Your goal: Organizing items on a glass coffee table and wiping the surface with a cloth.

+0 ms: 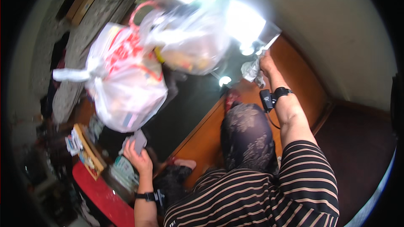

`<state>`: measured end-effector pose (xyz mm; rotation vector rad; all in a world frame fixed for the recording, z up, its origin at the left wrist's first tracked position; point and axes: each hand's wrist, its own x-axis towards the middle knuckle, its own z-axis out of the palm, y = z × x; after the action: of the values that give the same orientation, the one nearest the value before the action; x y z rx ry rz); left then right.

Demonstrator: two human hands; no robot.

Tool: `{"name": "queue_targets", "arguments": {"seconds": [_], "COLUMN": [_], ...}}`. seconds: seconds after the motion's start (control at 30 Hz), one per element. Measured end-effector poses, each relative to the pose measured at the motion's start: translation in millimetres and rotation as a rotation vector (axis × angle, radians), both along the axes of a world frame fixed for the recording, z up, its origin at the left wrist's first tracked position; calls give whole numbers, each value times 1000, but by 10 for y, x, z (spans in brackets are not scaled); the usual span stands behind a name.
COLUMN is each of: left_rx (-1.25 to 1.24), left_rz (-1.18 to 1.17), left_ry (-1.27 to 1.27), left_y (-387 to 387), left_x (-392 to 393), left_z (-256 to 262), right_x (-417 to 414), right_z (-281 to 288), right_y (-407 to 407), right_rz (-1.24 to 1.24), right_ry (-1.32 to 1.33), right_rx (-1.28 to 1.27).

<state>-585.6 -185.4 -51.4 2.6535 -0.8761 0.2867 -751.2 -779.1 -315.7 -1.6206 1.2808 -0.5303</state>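
My left hand (139,159), at the lower left, has its fingers closed on a small grey flat item (139,142) of unclear kind. Just above it is a white plastic bag (126,91) with red print and a knotted top. A second, translucent plastic bag (192,47) with unclear contents is beside it. At the upper right my right hand (267,63) grips a crumpled whitish cloth or paper (251,70). A pale flat edge in strong glare lies just past its fingers; whether the hand touches it, I cannot tell.
An orange-brown wooden ledge (202,126) borders a dark glossy surface (176,110). A wooden tray of small items (90,156) and a red padded surface (101,189) are at the lower left. A cardboard box (83,3) stands at the upper left; a pale wall (341,37) rises on the right.
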Motion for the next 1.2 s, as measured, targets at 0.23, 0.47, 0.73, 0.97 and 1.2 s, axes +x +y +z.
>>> {"name": "queue_targets", "arguments": {"seconds": [0.23,0.47,0.73,0.97,1.2], "left_rx": [-2,4,-107,-165,-252], "left_rz": [50,119,175,168,60], "left_ry": [-15,-2,70,95,152], "left_y": [-19,-54,23,82,127], "left_x": [45,46,-144,-85,-66], "left_z": [103,194,206,53,103], "right_x": [-6,13,-428,-681,550], "right_z": [-59,795,1760,2518,3323], "right_y": [625,780,512,-178,1742], "right_rz": [125,1612,833,571,1224], "right_ry": [-221,499,-126,-276,231], "right_rx": [723,-197,785,443,-618]}}
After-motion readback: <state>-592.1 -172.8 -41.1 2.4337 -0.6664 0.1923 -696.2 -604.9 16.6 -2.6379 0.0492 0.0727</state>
